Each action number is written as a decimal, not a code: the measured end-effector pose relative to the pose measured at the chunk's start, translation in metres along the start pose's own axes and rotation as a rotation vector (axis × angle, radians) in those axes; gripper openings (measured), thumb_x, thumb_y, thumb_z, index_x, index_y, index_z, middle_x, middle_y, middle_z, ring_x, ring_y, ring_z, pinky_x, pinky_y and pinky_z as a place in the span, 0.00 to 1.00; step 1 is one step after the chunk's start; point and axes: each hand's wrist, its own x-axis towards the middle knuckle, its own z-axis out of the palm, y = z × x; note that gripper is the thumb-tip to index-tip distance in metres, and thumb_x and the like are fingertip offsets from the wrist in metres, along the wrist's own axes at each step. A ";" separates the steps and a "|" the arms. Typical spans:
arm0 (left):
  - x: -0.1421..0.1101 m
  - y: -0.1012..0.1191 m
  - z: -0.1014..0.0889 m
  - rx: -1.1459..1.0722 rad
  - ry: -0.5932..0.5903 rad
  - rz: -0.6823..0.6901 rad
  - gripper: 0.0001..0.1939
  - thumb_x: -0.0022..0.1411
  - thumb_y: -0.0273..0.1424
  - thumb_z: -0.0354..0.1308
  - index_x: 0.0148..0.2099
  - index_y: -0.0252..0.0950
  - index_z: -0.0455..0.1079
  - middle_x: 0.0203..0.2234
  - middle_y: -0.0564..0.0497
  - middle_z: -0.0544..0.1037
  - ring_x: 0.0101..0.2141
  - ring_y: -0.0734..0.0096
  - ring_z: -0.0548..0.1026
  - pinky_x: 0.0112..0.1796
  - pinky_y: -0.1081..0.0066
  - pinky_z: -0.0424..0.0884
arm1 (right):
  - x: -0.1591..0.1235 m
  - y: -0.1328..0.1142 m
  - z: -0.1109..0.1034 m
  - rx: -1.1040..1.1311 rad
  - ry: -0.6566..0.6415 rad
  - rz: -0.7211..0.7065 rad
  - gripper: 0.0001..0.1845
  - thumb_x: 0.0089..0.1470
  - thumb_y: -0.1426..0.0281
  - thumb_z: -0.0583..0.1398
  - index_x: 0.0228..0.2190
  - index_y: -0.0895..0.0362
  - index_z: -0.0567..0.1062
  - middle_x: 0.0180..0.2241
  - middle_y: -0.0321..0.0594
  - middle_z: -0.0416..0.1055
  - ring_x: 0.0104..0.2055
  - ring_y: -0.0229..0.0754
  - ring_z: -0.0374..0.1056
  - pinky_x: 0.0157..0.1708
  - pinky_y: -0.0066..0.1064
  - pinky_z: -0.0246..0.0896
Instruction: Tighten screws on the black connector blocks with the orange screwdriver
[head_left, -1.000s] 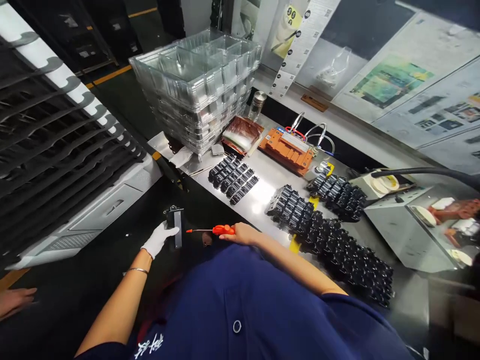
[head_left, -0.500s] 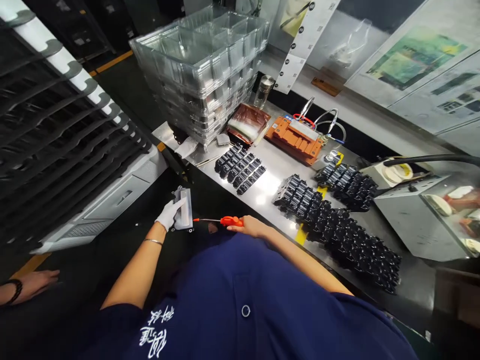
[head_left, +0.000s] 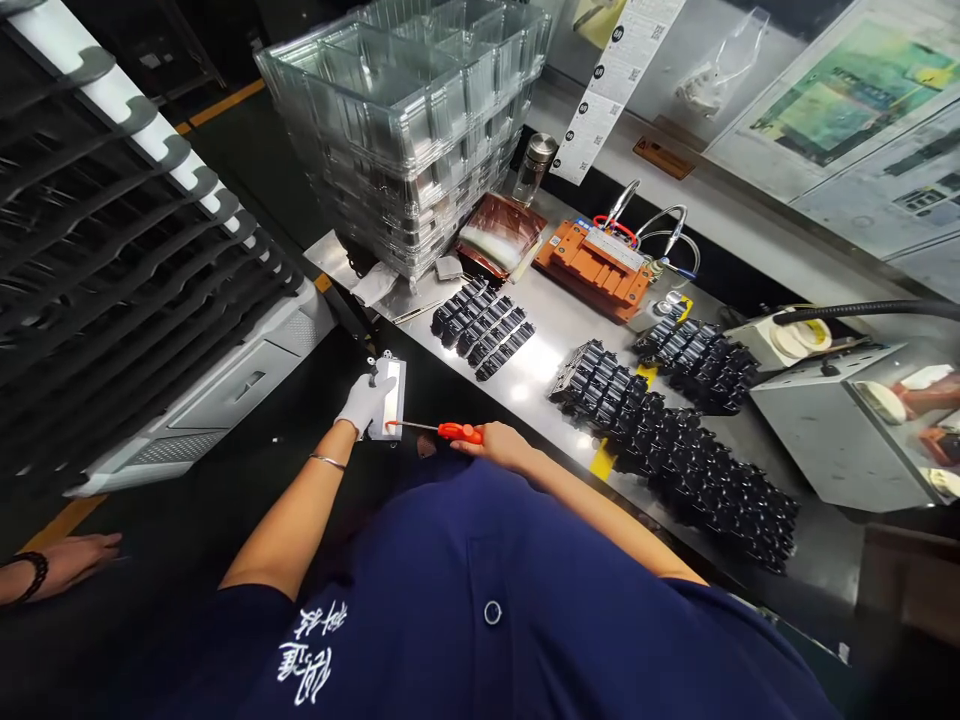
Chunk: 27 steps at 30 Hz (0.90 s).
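Bench surroundings, head view

On the steel bench (head_left: 540, 345) we see black parts (head_left: 697, 465) in rows right, an orange module (head_left: 596, 272) far centre, stacked clear trays (head_left: 409, 120) far left, a grey box (head_left: 840, 440) right, and a slotted black rack (head_left: 112, 240) at left.

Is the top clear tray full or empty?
Empty: the top clear tray on the stack shows only bare see-through compartments, nothing inside.
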 end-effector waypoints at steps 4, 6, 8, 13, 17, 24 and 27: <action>-0.011 -0.007 -0.004 -0.022 -0.221 0.069 0.27 0.50 0.48 0.64 0.47 0.36 0.70 0.42 0.46 0.78 0.42 0.60 0.75 0.41 0.67 0.69 | 0.002 0.008 -0.008 0.045 0.122 0.101 0.36 0.54 0.38 0.48 0.34 0.55 0.76 0.30 0.43 0.75 0.33 0.44 0.71 0.27 0.28 0.53; -0.018 -0.010 -0.003 -0.048 -0.284 0.058 0.30 0.48 0.50 0.64 0.48 0.36 0.70 0.40 0.46 0.78 0.40 0.62 0.76 0.40 0.68 0.70 | 0.003 0.013 -0.011 0.056 0.142 0.131 0.35 0.54 0.39 0.48 0.35 0.55 0.77 0.31 0.44 0.75 0.34 0.45 0.71 0.29 0.29 0.55; -0.025 -0.010 0.000 -0.068 -0.304 0.051 0.32 0.47 0.51 0.65 0.48 0.35 0.71 0.39 0.46 0.78 0.38 0.62 0.76 0.39 0.68 0.70 | 0.003 0.019 -0.013 0.060 0.137 0.129 0.35 0.55 0.39 0.48 0.36 0.55 0.77 0.31 0.44 0.75 0.35 0.45 0.71 0.31 0.29 0.57; -0.035 -0.001 0.010 -0.010 -0.317 0.092 0.33 0.48 0.50 0.64 0.49 0.32 0.70 0.40 0.45 0.78 0.40 0.60 0.75 0.40 0.67 0.71 | -0.002 0.030 -0.013 0.054 0.116 0.123 0.36 0.55 0.39 0.48 0.34 0.56 0.76 0.32 0.44 0.76 0.35 0.45 0.72 0.31 0.29 0.57; -0.038 0.001 0.016 0.294 -0.284 0.176 0.28 0.51 0.44 0.63 0.52 0.34 0.68 0.43 0.43 0.78 0.44 0.55 0.76 0.44 0.63 0.70 | -0.007 0.043 -0.015 0.087 0.087 0.123 0.36 0.53 0.38 0.48 0.34 0.56 0.77 0.32 0.44 0.76 0.34 0.45 0.71 0.29 0.29 0.57; -0.041 -0.010 0.040 0.774 -0.414 0.396 0.15 0.46 0.20 0.58 0.38 0.39 0.72 0.39 0.49 0.79 0.47 0.55 0.74 0.59 0.48 0.52 | -0.028 0.098 -0.016 0.191 -0.048 0.116 0.38 0.48 0.35 0.51 0.29 0.58 0.75 0.26 0.42 0.71 0.27 0.42 0.66 0.24 0.30 0.52; -0.041 0.010 0.061 0.339 -0.564 0.254 0.20 0.46 0.33 0.66 0.43 0.36 0.72 0.39 0.48 0.79 0.43 0.57 0.76 0.53 0.55 0.65 | -0.047 0.130 -0.012 0.242 -0.063 0.174 0.36 0.48 0.37 0.53 0.28 0.58 0.75 0.26 0.41 0.70 0.27 0.41 0.66 0.25 0.30 0.52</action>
